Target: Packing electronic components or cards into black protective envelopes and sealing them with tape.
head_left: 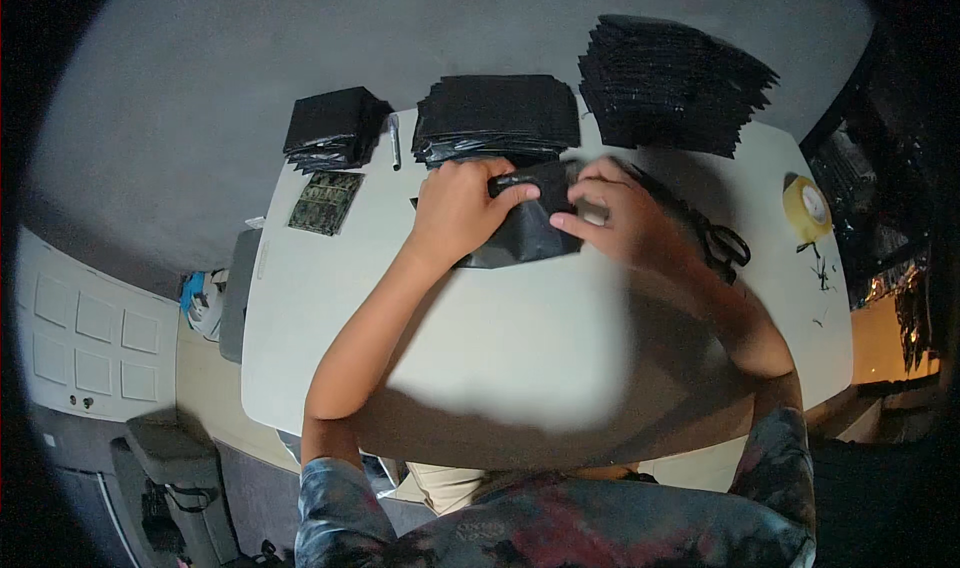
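A black plastic bag (525, 240) lies partly folded on the white table. My left hand (462, 208) grips its upper part, thumb on top and fingers curled behind. At the bag's right edge is my right hand (622, 213), its fingers bent and the thumb apart from them. The fingertips are at the plastic, but whether they press on it is hard to make out. Just behind the hands sits a wide stack of folded black bags (497, 118). Black-handled scissors (728, 248) lie beside my right forearm, which partly covers them.
More black stacks stand at the back left (335, 128) and back right (670, 83). A marker pen (394, 143) and a dark patterned packet (326, 203) lie left. A yellowish tape roll (808, 208) and black scraps (822, 273) are near the white table's (310, 298) right edge.
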Demonstrator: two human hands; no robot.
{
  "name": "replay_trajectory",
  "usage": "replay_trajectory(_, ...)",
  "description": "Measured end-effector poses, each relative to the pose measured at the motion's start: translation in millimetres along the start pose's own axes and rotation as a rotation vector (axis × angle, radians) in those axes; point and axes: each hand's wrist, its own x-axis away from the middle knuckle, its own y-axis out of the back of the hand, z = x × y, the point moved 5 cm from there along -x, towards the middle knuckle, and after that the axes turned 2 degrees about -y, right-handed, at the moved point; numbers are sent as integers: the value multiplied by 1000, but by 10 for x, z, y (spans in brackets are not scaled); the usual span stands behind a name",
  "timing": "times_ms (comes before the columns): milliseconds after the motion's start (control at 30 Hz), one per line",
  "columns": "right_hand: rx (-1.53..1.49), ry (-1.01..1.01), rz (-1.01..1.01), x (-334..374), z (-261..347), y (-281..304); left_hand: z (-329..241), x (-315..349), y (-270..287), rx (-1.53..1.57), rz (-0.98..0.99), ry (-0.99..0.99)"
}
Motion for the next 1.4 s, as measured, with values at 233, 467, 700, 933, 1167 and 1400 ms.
replay_trajectory(233, -153, 345, -416, -684, 361, 444, 41, -20, 427, 350, -372, 103)
replay_trajectory(467, 409, 641, -288, -1199, 1538, 861, 254, -162, 459, 943, -190, 121)
replay_trajectory(700, 512, 648, -100, -1424, 1686, 937, 239, -136, 403, 1245, 25, 145)
replay_trajectory(933, 807, 382, 48, -1267, 1681, 777, 139, -153, 559, 1210, -127, 80)
replay_trajectory(1167, 38, 35, -366, -821, 1461, 650, 112, -56, 912, 1012, -486, -38)
replay_trajectory(1400, -474, 122, -274, -763, 1268, 321, 86, -57, 733, 960, -315, 85)
